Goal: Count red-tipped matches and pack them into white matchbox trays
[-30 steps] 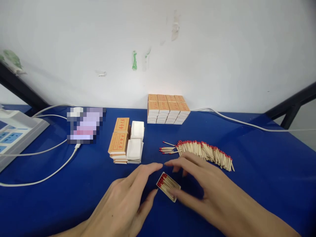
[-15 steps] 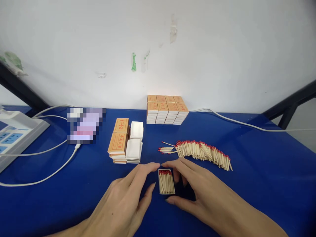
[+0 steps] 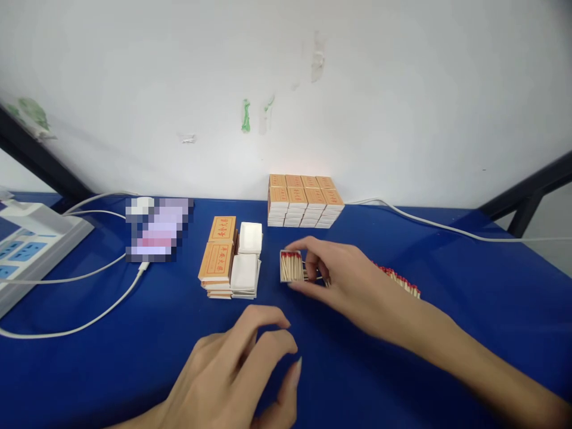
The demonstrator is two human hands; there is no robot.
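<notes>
In the head view, the small white tray (image 3: 281,266) stood near the middle of the blue table (image 3: 111,381), just right of a group of white trays (image 3: 245,273) and orange sleeves (image 3: 217,262), and nearer than the stack of boxes (image 3: 304,205) by the wall. Its long axis ran away from the person, nearly straight, and the matches (image 3: 292,268) inside lay along it, red heads at the far end, pale ends toward the person. The right hand (image 3: 353,277) held the tray narrowly by its ends, index fingertip at the far edge, thumb at the near one. The left hand (image 3: 227,369) held nothing, its fingers bent and a gap between them and the thumb, nearer the person and well apart from the tray. The right hand and forearm hid most of the match pile (image 3: 404,283); a few loose matches showed only in part beside the tray. Whether the tray's underside touched the table could not be told. The bottom edge cut off the left wrist, and pixel blocks blurred a phone-like patch (image 3: 156,229) at left.
</notes>
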